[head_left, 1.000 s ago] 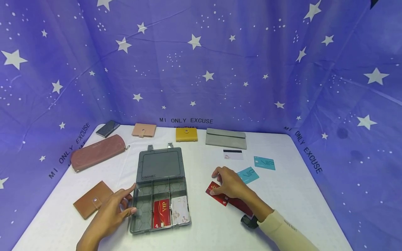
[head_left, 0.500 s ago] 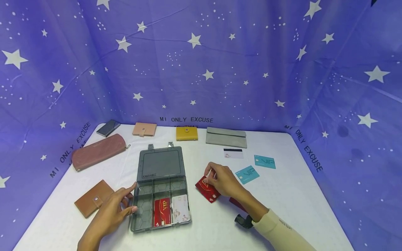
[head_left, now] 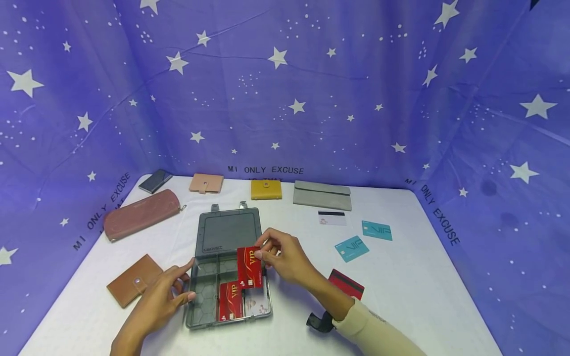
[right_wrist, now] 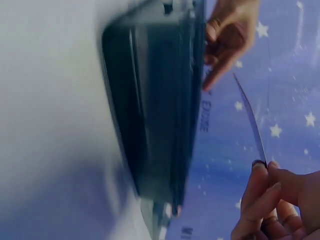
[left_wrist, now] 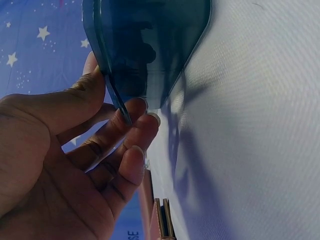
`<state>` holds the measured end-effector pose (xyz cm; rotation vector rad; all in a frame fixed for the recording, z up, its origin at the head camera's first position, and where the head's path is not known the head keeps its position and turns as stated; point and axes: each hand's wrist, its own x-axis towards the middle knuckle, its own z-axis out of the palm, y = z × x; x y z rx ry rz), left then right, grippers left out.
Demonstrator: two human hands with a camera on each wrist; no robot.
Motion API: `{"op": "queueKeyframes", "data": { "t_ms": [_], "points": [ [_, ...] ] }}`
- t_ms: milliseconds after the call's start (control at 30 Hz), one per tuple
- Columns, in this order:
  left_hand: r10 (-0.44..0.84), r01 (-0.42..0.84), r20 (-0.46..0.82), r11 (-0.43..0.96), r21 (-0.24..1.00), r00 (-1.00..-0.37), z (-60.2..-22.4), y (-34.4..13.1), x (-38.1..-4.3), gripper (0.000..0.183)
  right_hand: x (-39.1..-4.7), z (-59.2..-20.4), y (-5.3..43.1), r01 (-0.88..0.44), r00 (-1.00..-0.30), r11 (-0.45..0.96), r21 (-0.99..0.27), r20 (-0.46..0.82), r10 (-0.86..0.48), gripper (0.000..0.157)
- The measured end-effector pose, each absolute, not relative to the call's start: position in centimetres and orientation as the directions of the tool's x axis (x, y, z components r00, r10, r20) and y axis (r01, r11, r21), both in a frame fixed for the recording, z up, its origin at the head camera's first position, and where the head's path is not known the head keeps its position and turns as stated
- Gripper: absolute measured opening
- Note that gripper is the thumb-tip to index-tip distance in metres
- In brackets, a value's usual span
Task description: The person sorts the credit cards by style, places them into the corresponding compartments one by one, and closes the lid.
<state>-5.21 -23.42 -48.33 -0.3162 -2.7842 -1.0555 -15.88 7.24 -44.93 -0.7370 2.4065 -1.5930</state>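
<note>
A smoky-grey compartment box [head_left: 202,301] lies with its lid [head_left: 229,230] folded back. My left hand [head_left: 158,301] holds the box's left edge; in the left wrist view the thumb and fingers [left_wrist: 132,167] lie around a corner of it. Between thumb and fingers of my right hand [head_left: 285,254] is a red VIP card [head_left: 249,274], held over the box's right side. That card appears edge-on in the right wrist view. Another red VIP card [head_left: 230,301] lies in the front middle compartment, and a white card [head_left: 257,301], partly covered, in the front right one.
Right of the box lie two teal cards [head_left: 352,248], a white striped card [head_left: 331,218] and a red striped card [head_left: 346,283] partly behind my right forearm. A brown wallet [head_left: 129,282] is beside my left hand. Several wallets, including a yellow one [head_left: 266,190], line the back.
My right hand has carried the red VIP card left, from the table to above the box. The red striped card now shows more fully. The left hand stays at the box edge.
</note>
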Motion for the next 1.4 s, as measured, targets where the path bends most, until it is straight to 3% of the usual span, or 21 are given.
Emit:
{"op": "queueKeyframes", "data": {
  "t_ms": [300, 533, 667, 833, 1067, 1233, 1400],
  "points": [
    [0.141, 0.238, 0.203, 0.745, 0.623, -0.969, -48.4, -23.4, -5.4, 0.072, -14.0, -47.0, 4.1, -0.422, -0.835, 0.418, -0.804, 0.166, -0.524, 0.017],
    [0.143, 0.231, 0.189, 0.747, 0.623, -0.971, -48.4, -23.3, -5.4, 0.072, -12.9, -48.0, 3.2, -0.616, -0.757, 0.549, -0.565, 0.234, -0.610, 0.016],
    [0.145, 0.230, 0.184, 0.749, 0.622, -0.972, -48.4, -23.4, -5.4, 0.073, -12.8, -48.0, 3.5, -0.664, -0.728, 0.592, -0.456, 0.216, -0.650, 0.012],
    [0.144, 0.218, 0.167, 0.752, 0.623, -0.975, -48.6, -23.4, -5.3, 0.072, -13.6, -47.5, 5.3, -0.638, -0.717, 0.525, -0.563, 0.187, -0.671, 0.014],
    [0.129, 0.189, 0.141, 0.760, 0.622, -0.982, -48.3, -23.4, -5.2, 0.073, -16.6, -46.7, 11.0, -0.492, -0.814, 0.473, -0.731, 0.194, -0.547, 0.027],
    [0.126, 0.179, 0.128, 0.755, 0.630, -0.984, -48.2, -23.4, -5.1, 0.073, -20.5, -47.1, 16.2, -0.374, -0.901, 0.565, -0.735, 0.142, -0.411, 0.035],
    [0.133, 0.190, 0.137, 0.749, 0.634, -0.982, -48.2, -23.3, -5.2, 0.073, -24.3, -47.6, 20.7, -0.317, -0.938, 0.642, -0.698, 0.132, -0.320, 0.038]
  ]
}}
